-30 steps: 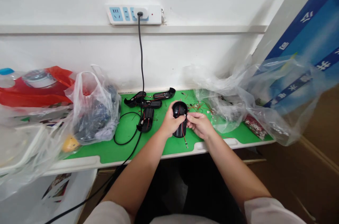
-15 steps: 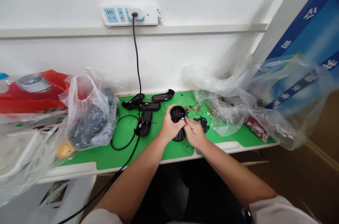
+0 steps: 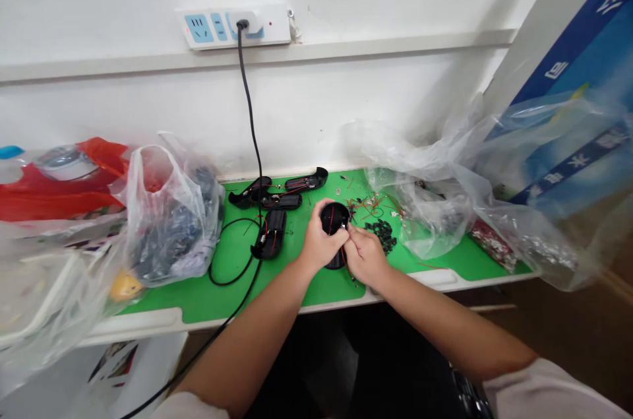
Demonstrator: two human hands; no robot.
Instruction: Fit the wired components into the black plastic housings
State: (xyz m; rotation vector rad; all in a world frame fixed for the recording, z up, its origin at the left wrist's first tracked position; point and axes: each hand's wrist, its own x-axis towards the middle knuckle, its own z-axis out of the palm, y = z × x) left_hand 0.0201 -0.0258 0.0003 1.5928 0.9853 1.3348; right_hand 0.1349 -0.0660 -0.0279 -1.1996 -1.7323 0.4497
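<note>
A black plastic casing (image 3: 334, 213), with a round hollow end and a ridged lower part, is held above the front of the green mat. My left hand (image 3: 316, 242) is closed around its left side, thumb across the front. A thin red wire runs over the hollow. At the casing's right rim, the fingers of my right hand (image 3: 364, 254) are pinched together close to the left thumb; a small shiny bit shows there, but what they grip is too small to make out. Wire ends hang below the right fingers.
Similar black casings (image 3: 271, 233) with red wires lie to the left, beside a looped black cable (image 3: 210, 267). Small black parts (image 3: 380, 235) and red wire pieces (image 3: 368, 204) lie to the right. Plastic bags (image 3: 168, 227) flank the green mat (image 3: 316, 293). A power strip (image 3: 274, 24) is on the wall.
The camera view has tilted and shifted slightly. My right hand has turned a little over the hanging wire, hiding more of it. Both hands stay at the casing.
</note>
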